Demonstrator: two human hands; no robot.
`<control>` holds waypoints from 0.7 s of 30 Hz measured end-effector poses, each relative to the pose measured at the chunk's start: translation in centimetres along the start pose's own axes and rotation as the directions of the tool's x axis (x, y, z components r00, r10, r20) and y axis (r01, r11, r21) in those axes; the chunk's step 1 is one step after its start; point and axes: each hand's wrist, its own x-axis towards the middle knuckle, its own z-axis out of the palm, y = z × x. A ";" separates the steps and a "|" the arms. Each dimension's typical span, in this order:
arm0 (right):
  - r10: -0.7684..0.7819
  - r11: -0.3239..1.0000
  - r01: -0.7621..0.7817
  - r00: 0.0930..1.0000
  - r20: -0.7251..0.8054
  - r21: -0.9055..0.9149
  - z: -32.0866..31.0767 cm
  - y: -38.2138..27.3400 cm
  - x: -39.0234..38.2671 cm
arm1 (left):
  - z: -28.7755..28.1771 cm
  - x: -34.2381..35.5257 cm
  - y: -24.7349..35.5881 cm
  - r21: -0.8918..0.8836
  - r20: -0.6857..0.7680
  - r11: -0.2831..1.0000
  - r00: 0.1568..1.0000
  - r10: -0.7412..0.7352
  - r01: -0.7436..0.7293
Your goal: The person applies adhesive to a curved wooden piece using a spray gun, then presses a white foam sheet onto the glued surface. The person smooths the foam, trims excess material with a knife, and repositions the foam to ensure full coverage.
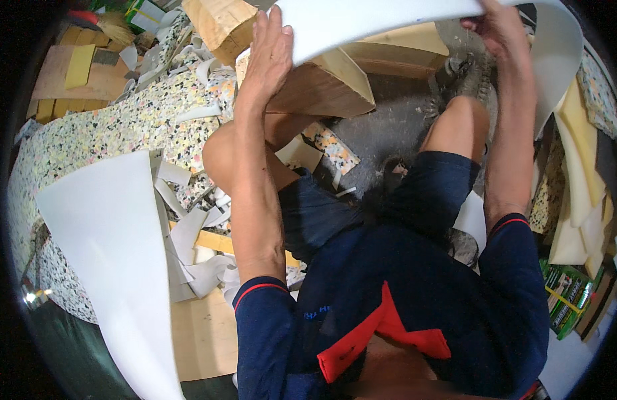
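held white sheet (pixel 375 23): smooth, matt, foam-like | speckled slab (pixel 142 130): rough, foam-like | shirt (pixel 448 280): soft matt cloth

Lettering shows in two places. A green pack (pixel 566 300) at the lower right, bound with a yellow strap (pixel 563 298), carries bold white capital letters set in repeated lines at a slant. On the chest of the dark blue shirt (pixel 455 280) runs a short line of small blue letters (pixel 316 312) (partly lost in the folds). Any print on the green pack at the upper left (pixel 145 15) is too small to read.
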 end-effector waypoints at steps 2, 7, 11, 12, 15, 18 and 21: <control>0.122 0.991 -0.120 0.992 -0.021 0.059 -0.2 3.8 -0.4 | 0.2 0.0 0.2 0.036 -0.007 0.999 1.000 -0.013 0.013; 0.217 0.976 -0.212 0.964 -0.156 0.050 0.5 11.7 -2.2 | 0.4 0.1 0.5 0.119 0.012 0.991 0.998 -0.062 0.060; 0.408 0.911 -0.392 0.901 -0.147 0.127 1.8 15.9 -5.0 | 0.1 -0.1 1.3 0.201 0.013 0.977 0.997 -0.070 0.066; 0.438 0.893 -0.416 0.892 -0.113 0.171 2.3 16.8 -5.9 | -0.1 -0.1 1.6 0.233 0.022 0.970 0.997 -0.073 0.066; 0.526 0.840 -0.495 0.843 -0.112 0.222 5.4 20.2 -9.1 | -1.3 0.5 2.9 0.297 0.077 0.955 0.996 -0.034 0.010; 0.620 0.769 -0.582 0.780 -0.084 0.263 7.9 22.8 -10.9 | -1.6 0.6 4.3 0.138 0.069 0.982 0.990 0.124 -0.132; 0.607 0.683 -0.557 0.792 0.057 0.473 7.9 23.6 -11.0 | -1.2 -0.2 4.9 0.201 0.095 0.974 0.992 0.083 -0.101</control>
